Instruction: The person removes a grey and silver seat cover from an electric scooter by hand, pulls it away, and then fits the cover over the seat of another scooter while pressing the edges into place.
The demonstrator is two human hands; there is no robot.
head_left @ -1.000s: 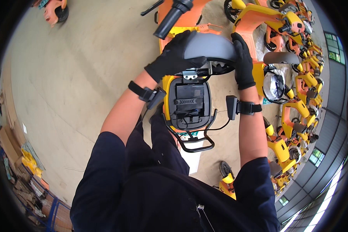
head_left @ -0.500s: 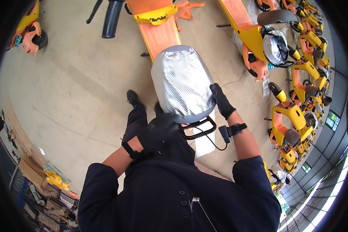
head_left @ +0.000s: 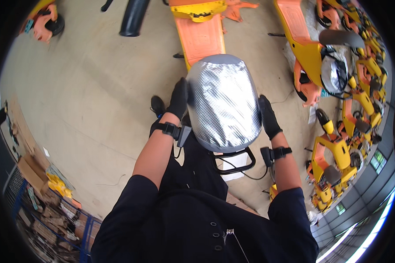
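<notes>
Seat: a rounded scooter seat (head_left: 226, 59), with grey ends showing beyond its silver covering (head_left: 224, 103), is seen at mid-view, set between the orange footboard (head_left: 201, 39) and the black rear rack (head_left: 252, 160).
Left grip: the gloved left hand (head_left: 178, 98) is laid along the seat's left side; whether fingers are hooked under the rim cannot be told.
Right grip: the gloved right hand (head_left: 269, 117) is held at the opposite side with fingers stretched along the edge; a firm hold cannot be confirmed, since the underside is hidden.
Covering: textured, shiny and creased in slanting folds; it is judged thin, light and easily wrinkled, and may be slippery under gloves.
Seat body: likely padded on top over a stiff base, moderate in weight and not fragile.
Best hold: both side rims are judged the surest places, with palms opposed and fingers beneath; the loose-looking folds on top are better avoided.
Surroundings: a black handlebar end (head_left: 131, 19) is seen ahead over the concrete floor (head_left: 96, 92), and another scooter (head_left: 309, 57) is parked to the right.
</notes>
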